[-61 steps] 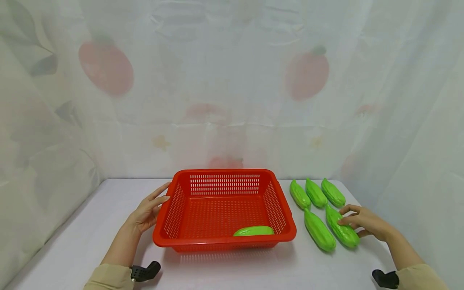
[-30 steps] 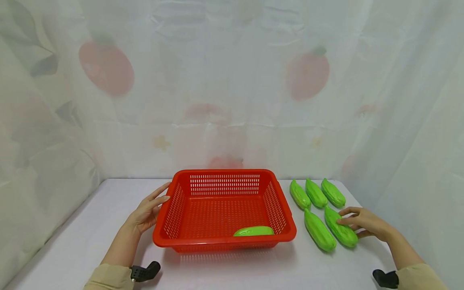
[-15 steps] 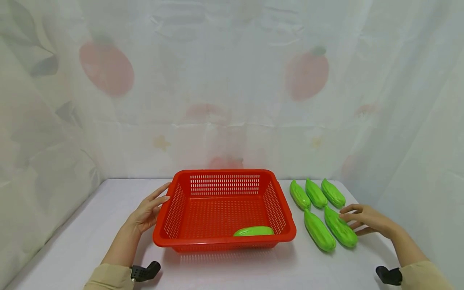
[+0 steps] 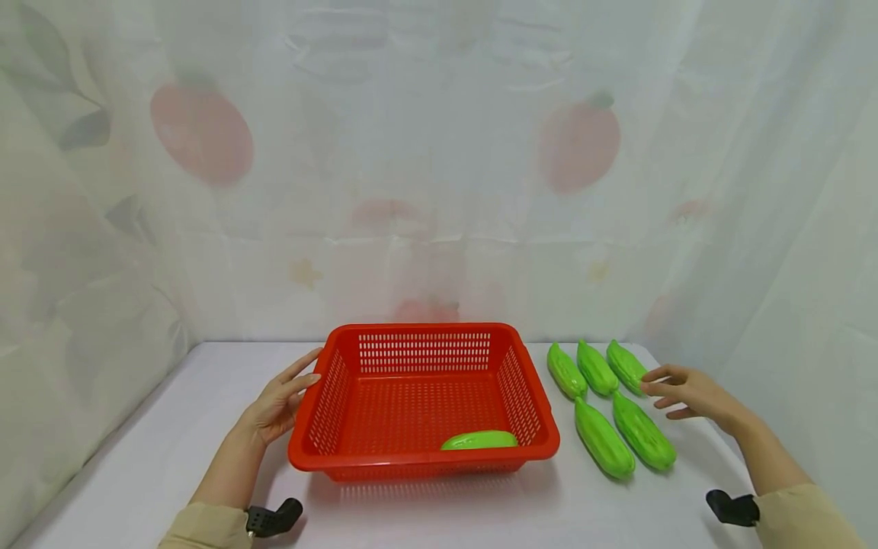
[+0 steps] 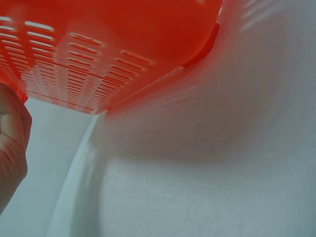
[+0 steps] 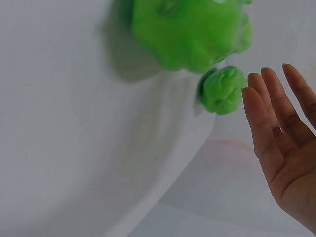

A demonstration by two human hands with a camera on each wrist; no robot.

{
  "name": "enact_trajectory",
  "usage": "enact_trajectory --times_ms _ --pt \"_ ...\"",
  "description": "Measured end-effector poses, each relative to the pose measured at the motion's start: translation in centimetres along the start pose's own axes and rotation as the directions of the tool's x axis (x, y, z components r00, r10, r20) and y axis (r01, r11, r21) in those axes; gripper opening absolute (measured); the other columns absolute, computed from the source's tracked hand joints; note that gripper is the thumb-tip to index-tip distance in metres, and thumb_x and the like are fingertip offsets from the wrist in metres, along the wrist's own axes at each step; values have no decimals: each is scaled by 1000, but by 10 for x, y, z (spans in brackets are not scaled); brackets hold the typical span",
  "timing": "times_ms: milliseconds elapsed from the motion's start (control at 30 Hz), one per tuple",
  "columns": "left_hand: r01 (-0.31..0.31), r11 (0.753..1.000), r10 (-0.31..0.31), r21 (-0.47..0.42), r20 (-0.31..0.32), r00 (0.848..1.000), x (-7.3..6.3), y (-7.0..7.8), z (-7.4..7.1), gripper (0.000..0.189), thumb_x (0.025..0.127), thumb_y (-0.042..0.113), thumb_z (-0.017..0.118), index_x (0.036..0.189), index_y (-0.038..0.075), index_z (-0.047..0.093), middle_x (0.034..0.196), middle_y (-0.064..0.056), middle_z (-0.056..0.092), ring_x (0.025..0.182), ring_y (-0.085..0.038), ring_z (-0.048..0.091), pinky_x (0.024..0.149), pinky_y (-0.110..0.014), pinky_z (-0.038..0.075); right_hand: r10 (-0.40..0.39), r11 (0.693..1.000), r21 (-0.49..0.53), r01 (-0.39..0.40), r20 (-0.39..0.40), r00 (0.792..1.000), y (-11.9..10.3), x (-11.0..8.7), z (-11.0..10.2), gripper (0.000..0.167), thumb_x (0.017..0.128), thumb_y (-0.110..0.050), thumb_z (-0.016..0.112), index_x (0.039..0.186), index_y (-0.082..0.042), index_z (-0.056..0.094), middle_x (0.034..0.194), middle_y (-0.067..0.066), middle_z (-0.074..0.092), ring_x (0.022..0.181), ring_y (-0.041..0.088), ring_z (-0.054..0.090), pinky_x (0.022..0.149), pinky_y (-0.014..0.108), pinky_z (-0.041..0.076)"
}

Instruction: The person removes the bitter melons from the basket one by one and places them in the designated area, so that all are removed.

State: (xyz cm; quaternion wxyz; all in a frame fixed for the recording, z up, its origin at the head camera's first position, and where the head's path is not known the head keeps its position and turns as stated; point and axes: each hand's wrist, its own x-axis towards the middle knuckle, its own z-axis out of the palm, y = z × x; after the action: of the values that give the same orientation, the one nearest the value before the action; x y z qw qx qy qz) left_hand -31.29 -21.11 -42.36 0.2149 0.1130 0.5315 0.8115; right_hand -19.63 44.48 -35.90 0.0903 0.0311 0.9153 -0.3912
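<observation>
A red plastic basket (image 4: pixel 425 460) with slotted walls stands mid-table, and one green bitter melon (image 4: pixel 480 440) lies inside it at the front right. My left hand (image 4: pixel 276 402) holds the basket's left rim, thumb at the edge; part of the fingers is hidden by the rim. Right of the basket lie several more bitter melons in two rows. My right hand (image 4: pixel 693 393) is over the table's right side, fingers loosely extended and holding nothing. Its fingertips overlap the lower end of the back-right melon (image 4: pixel 626 364), behind the front-right melon (image 4: pixel 645 431).
Another melon (image 4: pixel 604 439) lies between the basket and the front-right one. Two more, a back-left melon (image 4: pixel 566 371) and a back-middle melon (image 4: pixel 597 367), lie near the table's far edge. A white printed curtain (image 4: pixel 425 191) surrounds the white table (image 4: pixel 411 518).
My right hand has come off the front-right melon and moved up and back toward the back-right one. That melon had shifted slightly left earlier. My left hand and the basket stay put.
</observation>
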Motion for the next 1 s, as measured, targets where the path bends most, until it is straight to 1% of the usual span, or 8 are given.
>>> enact_trajectory --times_ms 100,233,400,533,700,767,833,1000 --pt "8 1000 -8 3 -11 1000 -1 2 1 64 105 10 43 160 24 12 108 5 71 88 -10 72 77 -31 63 -32 999 -17 32 -22 999 -10 2 1 62 99 -39 56 141 5 43 134 29 57 107 28 68 83 36 62" --pt "11 1000 -11 8 -21 1000 -1 2 2 66 105 11 43 160 22 9 108 6 71 88 -11 72 76 -31 63 -84 996 -39 83 -49 995 -25 5 3 58 99 -37 57 139 3 46 129 26 60 100 16 68 83 38 62" --pt "10 1000 -10 10 -28 1000 0 1 1 65 104 11 44 160 24 12 108 6 71 88 -11 72 77 -31 63 -146 988 -69 140 -79 986 -45 7 5 52 98 -37 59 136 -2 51 127 21 62 94 1 64 82 35 61" --pt "8 1000 -8 2 -30 1000 0 0 1 65 104 11 45 159 25 15 109 5 71 89 -11 72 77 -31 63 -196 978 -95 185 -114 974 -58 8 10 49 97 -40 59 133 -6 55 130 20 62 92 -6 62 79 29 59" --pt "10 1000 -10 -3 -27 1000 -1 0 2 65 104 11 45 160 26 14 109 6 71 89 -10 72 77 -31 63 -229 970 -112 214 -157 961 -74 11 19 45 96 -44 61 128 -12 60 130 16 63 94 -2 64 79 29 59" --pt "10 1000 -10 1 -27 1000 -1 1 2 65 104 11 44 160 26 14 109 6 71 89 -10 72 77 -31 63 -243 967 -114 226 -166 956 -80 12 23 43 95 -44 61 126 -13 61 129 15 64 93 3 66 79 30 58" --pt "12 1000 -12 0 -25 1000 -1 1 2 64 105 11 44 160 26 14 109 7 71 90 -10 72 77 -31 63 -246 967 -106 230 -174 954 -87 13 27 41 95 -44 62 124 -16 62 127 13 66 92 4 67 78 28 58" --pt "11 1000 -11 -2 -19 1000 0 0 1 65 105 11 43 160 25 11 110 6 71 91 -11 72 78 -31 63 -300 954 -65 294 -146 943 -105 14 38 36 94 -39 64 120 -13 64 122 13 68 93 2 67 77 26 59"
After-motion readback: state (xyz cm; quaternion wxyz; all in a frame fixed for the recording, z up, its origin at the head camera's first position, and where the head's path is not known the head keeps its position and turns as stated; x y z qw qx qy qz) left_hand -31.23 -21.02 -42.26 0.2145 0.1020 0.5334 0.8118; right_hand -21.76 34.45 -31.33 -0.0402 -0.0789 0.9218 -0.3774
